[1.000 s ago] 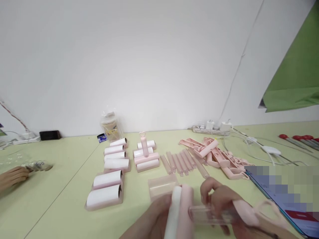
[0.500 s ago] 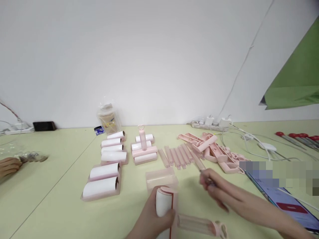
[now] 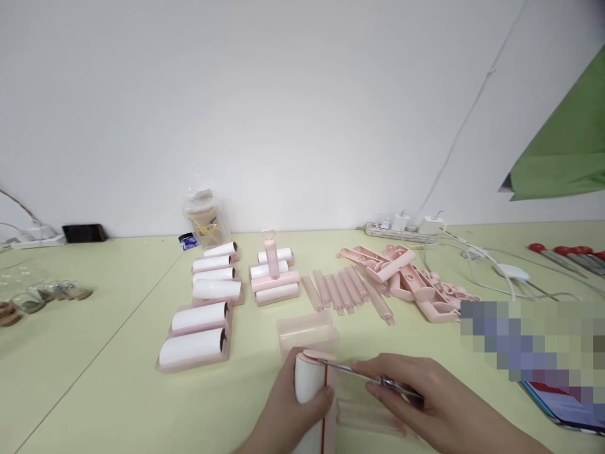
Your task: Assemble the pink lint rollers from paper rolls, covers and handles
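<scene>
My left hand (image 3: 300,403) is wrapped round a lint roller (image 3: 308,381), a white roll standing upright in a pink frame with a pink end cap. Between the fingers of my right hand (image 3: 416,394) is a slim metal tool (image 3: 354,371) with a shiny handle. Its thin tip touches the top of the roller near the pink cap; whether it is a blade or a screwdriver is unclear. A translucent pink handle tube (image 3: 371,417) lies on the table, partly covered by my right hand. Just behind the roller sits a translucent cover (image 3: 307,334).
White rolls in pink covers (image 3: 198,349) line the left, with an assembled lint roller (image 3: 273,265) upright beyond. Several handle tubes (image 3: 340,290) and a heap of pink frames (image 3: 406,277) lie behind right. A phone (image 3: 562,403), cables (image 3: 477,252) and another person's hand (image 3: 8,313) flank them.
My right hand has moved left and down, bringing the metal tool's tip to the roller's top. My left hand keeps its hold. The other person's hand has drawn further left.
</scene>
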`<state>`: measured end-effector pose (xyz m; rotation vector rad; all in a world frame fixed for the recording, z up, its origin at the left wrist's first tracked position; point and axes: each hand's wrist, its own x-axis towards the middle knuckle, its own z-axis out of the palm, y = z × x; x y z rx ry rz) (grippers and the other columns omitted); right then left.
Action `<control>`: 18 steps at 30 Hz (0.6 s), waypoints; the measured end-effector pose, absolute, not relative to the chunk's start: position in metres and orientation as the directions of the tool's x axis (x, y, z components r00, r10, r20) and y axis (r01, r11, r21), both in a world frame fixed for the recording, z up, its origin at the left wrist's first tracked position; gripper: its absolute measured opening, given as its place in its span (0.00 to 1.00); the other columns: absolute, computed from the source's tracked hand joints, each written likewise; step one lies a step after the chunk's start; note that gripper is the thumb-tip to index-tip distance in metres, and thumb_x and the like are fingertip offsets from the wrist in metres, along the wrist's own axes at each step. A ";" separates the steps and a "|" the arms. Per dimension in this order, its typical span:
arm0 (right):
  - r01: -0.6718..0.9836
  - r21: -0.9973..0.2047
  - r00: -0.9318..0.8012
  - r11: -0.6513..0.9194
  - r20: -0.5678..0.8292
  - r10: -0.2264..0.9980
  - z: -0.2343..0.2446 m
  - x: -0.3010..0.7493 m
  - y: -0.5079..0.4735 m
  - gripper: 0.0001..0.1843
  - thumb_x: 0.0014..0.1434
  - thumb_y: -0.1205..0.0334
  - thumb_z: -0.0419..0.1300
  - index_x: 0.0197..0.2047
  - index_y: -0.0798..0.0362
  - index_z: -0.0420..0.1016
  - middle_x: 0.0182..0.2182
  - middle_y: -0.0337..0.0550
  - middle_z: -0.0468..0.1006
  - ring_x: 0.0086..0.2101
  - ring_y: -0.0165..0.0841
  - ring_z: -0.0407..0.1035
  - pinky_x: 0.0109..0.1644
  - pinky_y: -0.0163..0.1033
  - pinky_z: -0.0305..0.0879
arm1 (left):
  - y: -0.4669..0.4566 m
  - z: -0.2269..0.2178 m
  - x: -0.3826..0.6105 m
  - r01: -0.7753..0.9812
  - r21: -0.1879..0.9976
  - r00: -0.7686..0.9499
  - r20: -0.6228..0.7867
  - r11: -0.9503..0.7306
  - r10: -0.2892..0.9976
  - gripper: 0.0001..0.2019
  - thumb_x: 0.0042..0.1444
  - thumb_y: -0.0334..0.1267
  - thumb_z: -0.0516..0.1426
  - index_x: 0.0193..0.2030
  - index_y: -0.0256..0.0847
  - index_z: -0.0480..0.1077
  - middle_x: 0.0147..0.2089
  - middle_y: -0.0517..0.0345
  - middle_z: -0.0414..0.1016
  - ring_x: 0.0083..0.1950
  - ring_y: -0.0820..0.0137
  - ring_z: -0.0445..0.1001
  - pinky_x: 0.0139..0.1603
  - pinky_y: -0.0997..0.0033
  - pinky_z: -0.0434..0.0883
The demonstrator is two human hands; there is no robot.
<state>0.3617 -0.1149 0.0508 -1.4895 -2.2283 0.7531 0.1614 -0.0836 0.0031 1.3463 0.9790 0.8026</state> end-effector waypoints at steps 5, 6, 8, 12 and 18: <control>0.795 -0.420 -0.462 0.438 0.050 0.886 0.049 0.362 -0.115 0.18 0.62 0.63 0.46 0.54 0.40 0.62 0.31 0.36 0.74 0.29 0.28 0.70 0.30 0.31 0.61 | -0.085 0.007 0.162 0.080 0.991 0.414 -0.133 0.110 0.901 0.14 0.46 0.35 0.55 0.42 0.38 0.64 0.41 0.54 0.71 0.44 0.62 0.68 0.46 0.65 0.63; 0.806 -0.369 -0.472 0.463 0.072 0.879 0.046 0.362 -0.117 0.18 0.62 0.63 0.46 0.55 0.40 0.61 0.30 0.37 0.74 0.28 0.29 0.70 0.30 0.31 0.61 | -0.086 0.008 0.163 0.086 0.990 0.403 -0.138 0.113 0.905 0.14 0.46 0.35 0.55 0.42 0.38 0.64 0.41 0.54 0.71 0.44 0.62 0.68 0.46 0.65 0.63; 0.818 -0.241 -0.504 0.523 0.140 0.852 0.041 0.361 -0.119 0.19 0.62 0.64 0.46 0.56 0.44 0.60 0.28 0.37 0.73 0.26 0.29 0.70 0.27 0.31 0.60 | -0.087 0.006 0.164 0.099 0.987 0.365 -0.151 0.123 0.919 0.14 0.46 0.36 0.55 0.42 0.38 0.65 0.39 0.55 0.71 0.42 0.63 0.68 0.44 0.65 0.64; 0.781 0.092 -0.605 0.618 0.358 0.711 0.032 0.356 -0.125 0.24 0.55 0.75 0.41 0.54 0.54 0.61 0.23 0.38 0.70 0.15 0.28 0.65 0.16 0.32 0.54 | -0.088 -0.003 0.167 0.079 0.983 0.395 -0.183 0.165 0.900 0.12 0.44 0.35 0.56 0.38 0.39 0.65 0.31 0.59 0.68 0.34 0.67 0.67 0.37 0.68 0.64; 0.791 0.158 -0.596 0.591 0.421 0.684 0.021 0.347 -0.134 0.25 0.54 0.74 0.41 0.55 0.56 0.60 0.23 0.39 0.70 0.15 0.27 0.65 0.13 0.29 0.57 | -0.089 -0.015 0.169 0.000 0.983 0.407 -0.166 0.182 0.898 0.11 0.42 0.35 0.57 0.35 0.39 0.63 0.27 0.62 0.64 0.29 0.71 0.64 0.31 0.73 0.62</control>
